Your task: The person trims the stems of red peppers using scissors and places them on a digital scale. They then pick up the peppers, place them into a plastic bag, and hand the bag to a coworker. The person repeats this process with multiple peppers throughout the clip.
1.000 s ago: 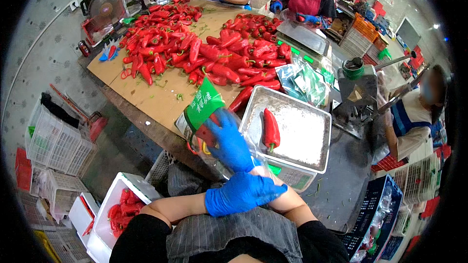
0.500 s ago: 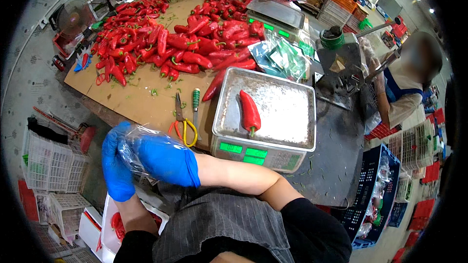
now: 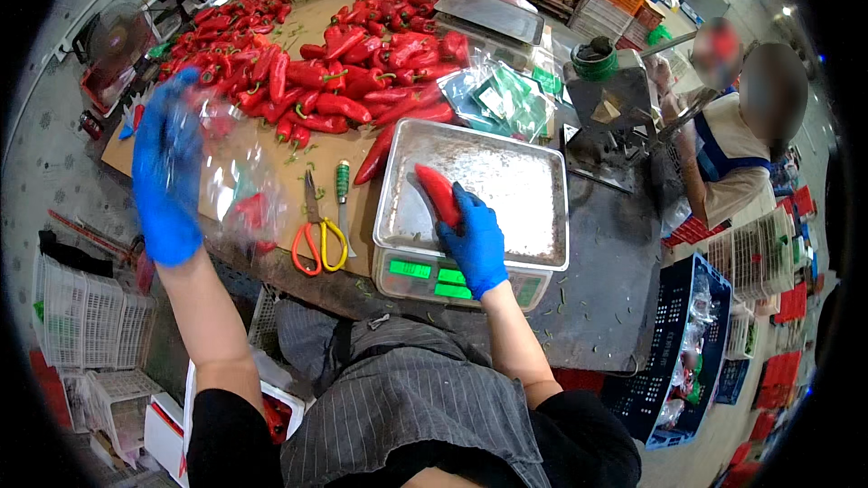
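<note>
My left hand (image 3: 167, 176), in a blue glove, is raised at the table's left side, gripping a clear, crinkled plastic bag (image 3: 233, 172). My gloved right hand (image 3: 475, 239) is closed round a long red pepper (image 3: 432, 188) lying in a metal tray (image 3: 533, 172) on a digital scale (image 3: 407, 285). Left of the scale lie yellow-and-orange-handled scissors (image 3: 321, 244) and a green-handled knife (image 3: 343, 183). A large pile of red peppers (image 3: 344, 77) covers the cardboard behind, and flat green packaging bags (image 3: 506, 104) rest behind the tray.
Co-workers (image 3: 723, 145) stand at the right and across the table, beside a metal apparatus (image 3: 615, 108) and another scale (image 3: 488, 18). A blue crate of bags (image 3: 660, 352) is at lower right, white crates (image 3: 81, 316) at left, and a foam box (image 3: 271, 416) below.
My two hands have separated: the left rose leftward with the clear bag, while the right left the bag and took hold of the pepper in the tray. The green-printed bag seen earlier is no longer distinguishable.
</note>
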Demonstrator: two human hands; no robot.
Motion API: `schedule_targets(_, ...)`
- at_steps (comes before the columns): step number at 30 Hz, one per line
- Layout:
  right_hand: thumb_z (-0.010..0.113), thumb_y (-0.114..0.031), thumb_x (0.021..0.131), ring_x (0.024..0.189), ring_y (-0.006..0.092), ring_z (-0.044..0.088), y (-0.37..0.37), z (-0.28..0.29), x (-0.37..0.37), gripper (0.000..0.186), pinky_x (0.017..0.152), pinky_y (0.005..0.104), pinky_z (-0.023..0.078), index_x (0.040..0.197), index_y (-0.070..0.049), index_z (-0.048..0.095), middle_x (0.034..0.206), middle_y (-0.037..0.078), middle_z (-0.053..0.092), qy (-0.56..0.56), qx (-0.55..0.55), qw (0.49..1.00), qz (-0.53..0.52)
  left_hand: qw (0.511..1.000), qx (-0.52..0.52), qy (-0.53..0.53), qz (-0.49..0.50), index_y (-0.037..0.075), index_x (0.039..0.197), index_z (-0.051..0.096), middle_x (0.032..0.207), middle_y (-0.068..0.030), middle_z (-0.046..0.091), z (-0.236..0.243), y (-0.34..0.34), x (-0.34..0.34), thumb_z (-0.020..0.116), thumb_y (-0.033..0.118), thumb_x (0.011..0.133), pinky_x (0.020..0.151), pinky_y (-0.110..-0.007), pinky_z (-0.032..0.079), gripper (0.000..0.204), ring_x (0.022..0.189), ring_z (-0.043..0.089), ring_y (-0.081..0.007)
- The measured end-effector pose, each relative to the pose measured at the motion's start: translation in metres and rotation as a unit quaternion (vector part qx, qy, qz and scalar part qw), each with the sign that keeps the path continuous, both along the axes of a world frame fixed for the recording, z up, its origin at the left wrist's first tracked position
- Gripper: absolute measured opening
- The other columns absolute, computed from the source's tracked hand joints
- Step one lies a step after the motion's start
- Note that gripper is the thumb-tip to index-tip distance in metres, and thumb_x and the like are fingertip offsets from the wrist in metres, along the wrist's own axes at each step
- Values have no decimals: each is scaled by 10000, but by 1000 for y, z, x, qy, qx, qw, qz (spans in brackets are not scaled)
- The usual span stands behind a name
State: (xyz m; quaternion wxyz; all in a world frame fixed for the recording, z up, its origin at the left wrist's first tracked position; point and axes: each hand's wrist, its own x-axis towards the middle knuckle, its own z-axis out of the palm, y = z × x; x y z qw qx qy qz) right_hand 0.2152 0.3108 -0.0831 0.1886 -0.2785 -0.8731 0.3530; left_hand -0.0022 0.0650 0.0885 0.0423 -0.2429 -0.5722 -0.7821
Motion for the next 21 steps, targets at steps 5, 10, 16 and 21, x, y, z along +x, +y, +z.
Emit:
schedule_targets(5,484,-277,905,949,227,599,21,25,38,452,766,258,502,1277,-26,438,1159,172,561,262,-507,819,63,978,68,-44,-190,34,1157,561,1099,-48,600,22,60,-81,452,221,932,879,-250,401,312,995,549,-134)
schedule_targets(10,453,-363,905,995,254,580,28,44,74,503,767,285,501,1266,-14,419,1167,221,541,323,-578,748,38,981,10,7,-195,24,1114,594,1074,-45,613,54,121,-74,457,220,935,894,-270,421,299,989,559,-128)
schedule_targets(16,482,-364,888,992,255,587,31,45,111,521,786,295,494,1258,-2,426,1145,211,559,346,-547,763,-11,919,-22,75,-386,60,994,665,904,-42,662,26,177,38,585,132,868,753,-257,500,166,859,612,-134)
schedule_targets(21,535,-298,873,956,258,599,24,48,122,508,809,329,493,1261,8,417,1159,191,549,369,-491,786,-67,833,-251,423,-254,194,1049,660,783,-72,602,-74,179,120,602,227,836,530,-334,464,223,621,590,-250)
